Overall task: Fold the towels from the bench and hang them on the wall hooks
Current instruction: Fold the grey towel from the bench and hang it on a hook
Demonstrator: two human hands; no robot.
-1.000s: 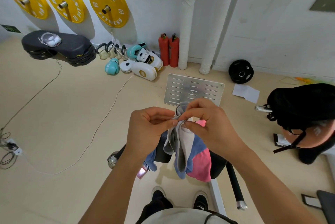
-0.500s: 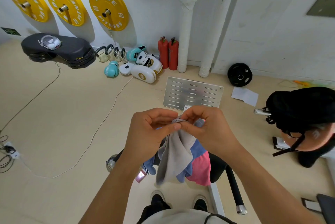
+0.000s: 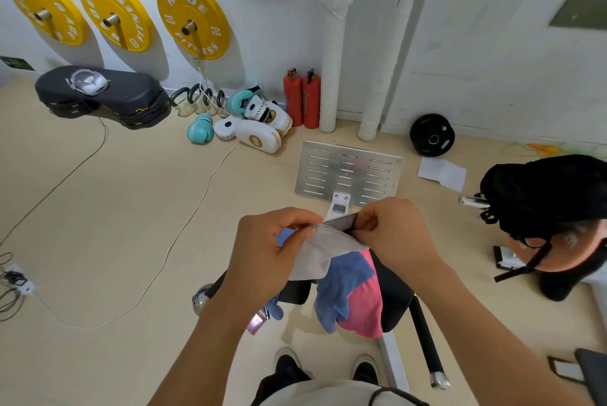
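Note:
A grey towel (image 3: pixel 323 249) hangs in front of me, stretched by its top hem between both hands. My left hand (image 3: pixel 267 249) pinches the hem's left end; my right hand (image 3: pixel 392 236) pinches its right end. Below it, a blue towel (image 3: pixel 343 292) and a pink towel (image 3: pixel 364 308) lie draped over the black bench (image 3: pixel 392 299). No wall hooks show in this view.
A metal footplate (image 3: pixel 348 174) lies on the floor ahead. Boxing gloves (image 3: pixel 253 129), two red fire extinguishers (image 3: pixel 302 98), a black step platform (image 3: pixel 101 98) and yellow weight plates (image 3: pixel 193 18) line the wall. Another person (image 3: pixel 555 215) crouches at right. A white cable (image 3: pixel 184 225) crosses the floor.
My hands have moved apart along the grey towel's hem, spreading its top edge from a bunched pinch. The towel hangs shorter and flatter.

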